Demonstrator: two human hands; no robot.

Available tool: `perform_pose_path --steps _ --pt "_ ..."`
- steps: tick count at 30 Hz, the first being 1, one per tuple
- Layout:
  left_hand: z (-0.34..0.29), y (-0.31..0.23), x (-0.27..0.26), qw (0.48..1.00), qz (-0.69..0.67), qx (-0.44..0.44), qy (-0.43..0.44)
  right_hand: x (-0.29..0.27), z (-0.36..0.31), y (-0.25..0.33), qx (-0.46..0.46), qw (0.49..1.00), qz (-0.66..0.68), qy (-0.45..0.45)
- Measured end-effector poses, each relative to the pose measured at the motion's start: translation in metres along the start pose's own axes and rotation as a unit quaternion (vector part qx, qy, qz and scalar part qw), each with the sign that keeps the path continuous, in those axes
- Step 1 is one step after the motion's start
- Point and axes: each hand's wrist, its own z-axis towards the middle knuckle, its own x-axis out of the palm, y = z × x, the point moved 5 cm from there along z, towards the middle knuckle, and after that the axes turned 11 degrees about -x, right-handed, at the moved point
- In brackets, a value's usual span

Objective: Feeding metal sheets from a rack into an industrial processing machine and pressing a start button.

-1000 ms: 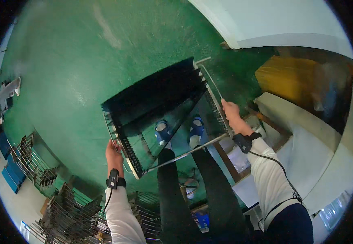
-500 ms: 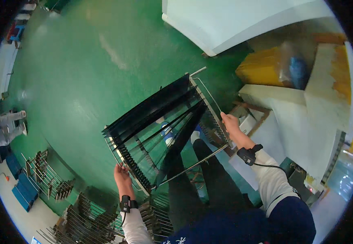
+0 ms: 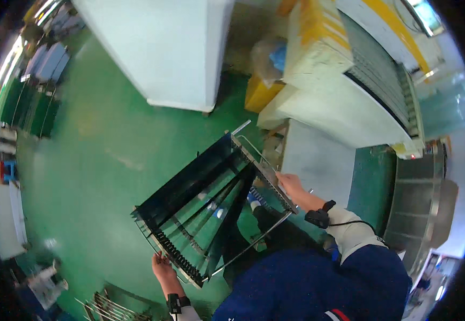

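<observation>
A metal-framed rack point(image 3: 264, 179) with slotted, comb-like sides hangs tilted in front of my body, above the floor. Several thin dark sheets point(image 3: 187, 184) stand in its slots, bunched along the far side, and a few slant across the middle. My right hand point(image 3: 292, 186) is closed around the wire handle at the right end. At the left end, my left hand point(image 3: 164, 269) has its fingers curled around the other handle; part of its grip is hidden by the frame. Both wrists wear small black devices with cables.
A tall white cabinet point(image 3: 157, 53) stands ahead on the green floor point(image 3: 98, 171). To the right is a long pale machine point(image 3: 329, 115) with a roller conveyor, beside a yellow box point(image 3: 263, 93). Another metal rack point(image 3: 112, 307) sits at the lower left. Metal shelving point(image 3: 412, 214) is at far right.
My view has swung to the right, bringing more of the machine and shelving into sight. The rack has come along in both hands and sits slightly lower in view.
</observation>
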Motion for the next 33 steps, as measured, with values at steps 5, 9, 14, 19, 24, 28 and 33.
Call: perform_pose_path --steps 5,9,14,19,24,28,33 --pt "-0.088 0.031 0.09 0.995 0.082 0.012 0.054 -0.11 -0.044 -0.055 0.028 0.997 0.058 -0.044" --pt "-0.107 0.068 0.1 0.979 0.182 0.001 0.091 -0.171 -0.096 -0.118 0.057 0.987 0.121 -0.09" --pt "-0.142 0.198 0.234 0.956 0.261 0.002 0.133 -0.315 -0.075 -0.25 0.101 0.967 0.154 -0.179" --pt "-0.214 0.394 0.415 0.934 0.308 -0.002 0.182 -0.517 -0.039 -0.418 0.107 0.929 0.188 -0.3" --pt "-0.242 0.527 0.545 0.907 0.332 0.029 0.256 -0.624 -0.024 -0.514 0.119 0.894 0.229 -0.366" --pt "-0.273 0.584 0.619 0.881 0.38 0.071 0.273 -0.672 -0.014 -0.531 0.197 0.862 0.316 -0.345" --pt "-0.275 0.623 0.669 0.847 0.432 0.062 0.304 -0.692 0.027 -0.599 0.17 0.858 0.314 -0.369"
